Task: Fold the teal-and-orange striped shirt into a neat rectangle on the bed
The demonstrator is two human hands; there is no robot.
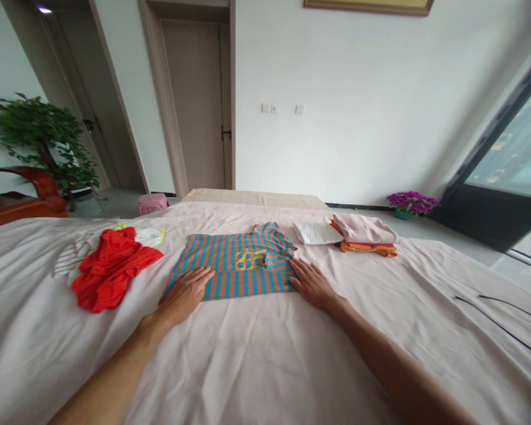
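A striped shirt (248, 285) in teal and orange-brown lies partly folded on the pale pink sheet (256, 354), with a yellow print near its middle. Its near side is turned over toward the centre. My left hand (188, 292) rests flat on the shirt's near left part, fingers stretched out. At the opposite end, my right hand (312, 283) lies with its fingers spread on the shirt's right edge, near the collar and sleeve. Neither hand grips anything. What is under the palms is hidden.
Left of the shirt lies a crumpled red garment (115, 268), over a white striped one (71, 254). Folded clothes (365, 230) are stacked at the back right beside a folded white cloth (316, 232). Dark cords (500, 324) lie at the right.
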